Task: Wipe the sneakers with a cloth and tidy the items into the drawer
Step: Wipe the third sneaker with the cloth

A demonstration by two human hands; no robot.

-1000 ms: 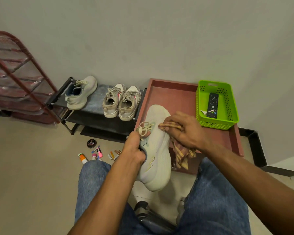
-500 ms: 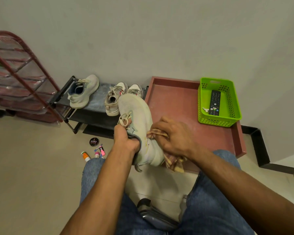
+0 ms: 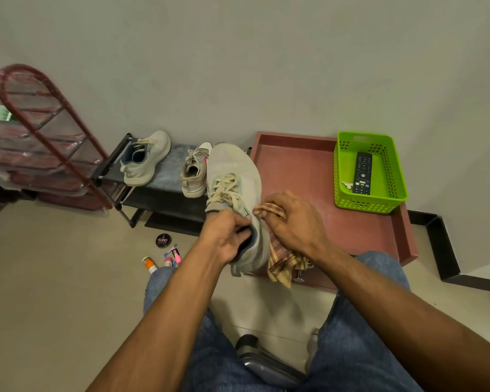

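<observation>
Sneaker [image 3: 234,176] in hand, head view: pale grey, laces up, toe pointing away from me, held off the floor between my two hands. My left hand [image 3: 227,236] is closed on the heel collar, thumb outside and fingertips curled into the opening. My right hand [image 3: 293,222] is closed on a checked yellow cloth [image 3: 280,256], bunched against the shoe's right flank just beside the left hand; the loose end hangs below the wrist.

To wipe well, I judge the left hand should keep the collar pinched firmly so the shoe does not swivel, while the right draws the cloth in long strokes from heel toward toe, following the sole edge. I would turn the shoe with the left wrist to expose the far side. The hanging tail could snag; gathering it into the palm would help.

Beyond the left hand, a second grey sneaker [image 3: 145,159] and a beige pair [image 3: 193,176] sit on a low black rack [image 3: 116,168]. Below that hand, a polish tin [image 3: 163,240] and small tubes [image 3: 160,260] lie on the floor, not yet tidied. Beyond the right hand lies the reddish drawer [image 3: 303,168], holding a green basket [image 3: 391,199] with a remote [image 3: 362,172].
</observation>
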